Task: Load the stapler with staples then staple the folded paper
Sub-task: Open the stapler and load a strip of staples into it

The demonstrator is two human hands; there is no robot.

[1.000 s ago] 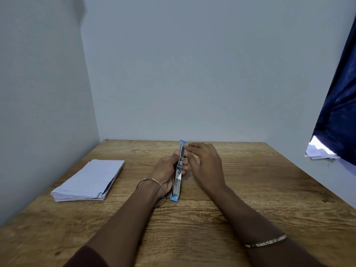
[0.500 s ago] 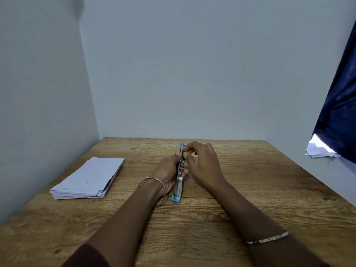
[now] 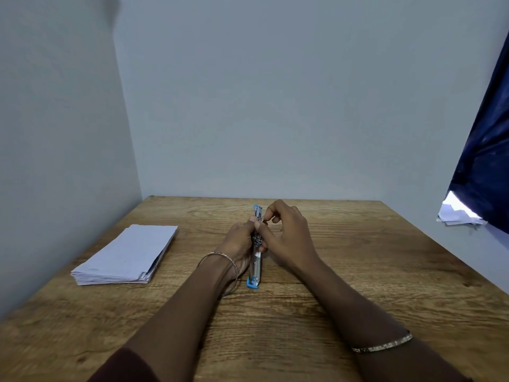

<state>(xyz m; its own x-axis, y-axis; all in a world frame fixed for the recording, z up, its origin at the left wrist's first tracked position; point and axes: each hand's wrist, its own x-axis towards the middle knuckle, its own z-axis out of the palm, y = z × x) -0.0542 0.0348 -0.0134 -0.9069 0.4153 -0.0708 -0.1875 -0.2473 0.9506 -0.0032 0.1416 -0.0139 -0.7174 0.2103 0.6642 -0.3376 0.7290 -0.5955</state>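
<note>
**A:** What's the setting?

**B:** A wooden table (image 3: 358,271) pushed into a corner of pale grey walls (image 3: 275,106). A dark blue curtain (image 3: 484,161) hangs at about 2 o'clock, with some loose white sheets (image 3: 457,213) lying under its lower edge.

**A:** And the stapler?

**B:** The stapler (image 3: 255,267) is near the middle of the table. It is opened out long and thin and runs from 12 to 6 o'clock, with a blue tip at each end. The near tip rests on the wood. Any brand or print on it is too small to read.

**A:** What are the hands doing?

**B:** The left hand (image 3: 238,244) comes in from the stapler's 9 o'clock side, with its fingers curled round the middle of the body. The right hand (image 3: 289,232) is at the 3 o'clock side. Its thumb and forefinger are pinched together on the metal channel towards the far end, and the other fingers are loosely bent above. I cannot tell whether a strip of staples sits in that pinch.

**A:** Where's the paper?

**B:** The stack of folded paper (image 3: 126,255) lies flat at 9 o'clock, well apart from both hands. It is white, with no writing that I can make out.

**A:** Anything else?

**B:** There is a thin bangle (image 3: 220,256) on the left wrist and a second bangle (image 3: 382,346) on the right forearm. A maroon sleeve (image 3: 124,365) shows at 7 o'clock.
</note>
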